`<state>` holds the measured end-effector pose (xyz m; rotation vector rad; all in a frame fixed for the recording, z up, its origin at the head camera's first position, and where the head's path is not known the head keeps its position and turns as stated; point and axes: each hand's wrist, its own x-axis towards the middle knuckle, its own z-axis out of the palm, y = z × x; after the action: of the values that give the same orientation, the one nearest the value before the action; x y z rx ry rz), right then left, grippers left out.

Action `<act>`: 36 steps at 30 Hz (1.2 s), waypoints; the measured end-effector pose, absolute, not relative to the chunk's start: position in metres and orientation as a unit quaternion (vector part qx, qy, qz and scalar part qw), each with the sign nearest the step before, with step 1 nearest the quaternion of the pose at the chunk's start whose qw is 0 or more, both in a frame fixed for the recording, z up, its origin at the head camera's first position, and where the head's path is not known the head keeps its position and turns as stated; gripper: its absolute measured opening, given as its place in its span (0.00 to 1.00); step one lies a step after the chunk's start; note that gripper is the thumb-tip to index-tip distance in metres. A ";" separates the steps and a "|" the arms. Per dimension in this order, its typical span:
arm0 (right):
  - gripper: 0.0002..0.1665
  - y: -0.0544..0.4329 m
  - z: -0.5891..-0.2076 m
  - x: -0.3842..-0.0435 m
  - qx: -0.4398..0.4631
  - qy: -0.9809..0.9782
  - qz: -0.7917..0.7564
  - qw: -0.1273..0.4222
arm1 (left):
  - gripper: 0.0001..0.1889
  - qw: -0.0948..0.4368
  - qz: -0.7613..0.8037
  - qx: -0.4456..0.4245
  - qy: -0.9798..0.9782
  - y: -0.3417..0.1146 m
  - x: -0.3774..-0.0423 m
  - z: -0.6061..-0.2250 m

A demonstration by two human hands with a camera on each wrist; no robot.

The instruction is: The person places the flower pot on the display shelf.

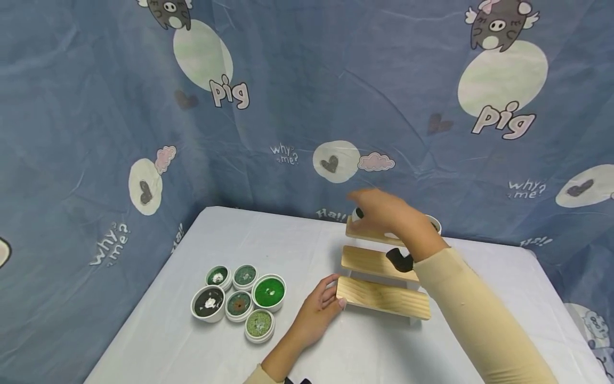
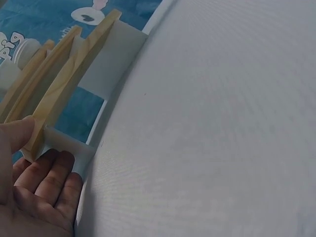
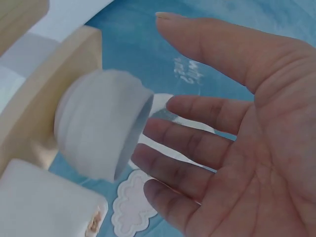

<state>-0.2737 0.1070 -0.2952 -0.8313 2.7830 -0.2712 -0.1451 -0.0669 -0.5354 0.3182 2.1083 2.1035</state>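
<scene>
A three-step wooden display shelf (image 1: 384, 297) with pale supports stands on the right half of the table. My left hand (image 1: 314, 313) holds the left end of its lowest step, thumb at the front edge and fingers curled beneath the board in the left wrist view. Over the top step, my right hand (image 1: 384, 209) is spread beside a small white ribbed pot (image 3: 98, 123). Its thumb and fingers stand apart from the pot in the right wrist view. A second white container (image 3: 49, 202) sits beside that pot, and the right forearm partly hides the top step.
Several round white pots cluster on the left of the table, among them one with a bright green filling (image 1: 269, 293) and one with a dark filling (image 1: 208, 303). A blue patterned cloth (image 1: 297, 106) hangs right behind the white table (image 1: 158, 330).
</scene>
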 end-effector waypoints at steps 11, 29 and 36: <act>0.47 0.082 -0.304 -0.257 -0.317 0.942 -0.081 0.079 | 0.31 0.081 0.699 0.111 0.701 -0.069 -0.146 -0.535; 0.50 0.015 -0.359 -0.222 -0.428 0.894 -0.057 0.118 | 0.34 0.073 0.695 0.129 0.704 -0.071 -0.147 -0.537; 0.50 -0.003 -0.384 -0.211 -0.446 0.883 -0.055 0.138 | 0.22 0.030 0.609 0.139 0.780 -0.072 -0.145 -0.535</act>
<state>-0.2106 -0.0031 -0.3840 -1.2902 2.5532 -0.1590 -0.1446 -0.0723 -0.5354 0.4282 2.4048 1.8787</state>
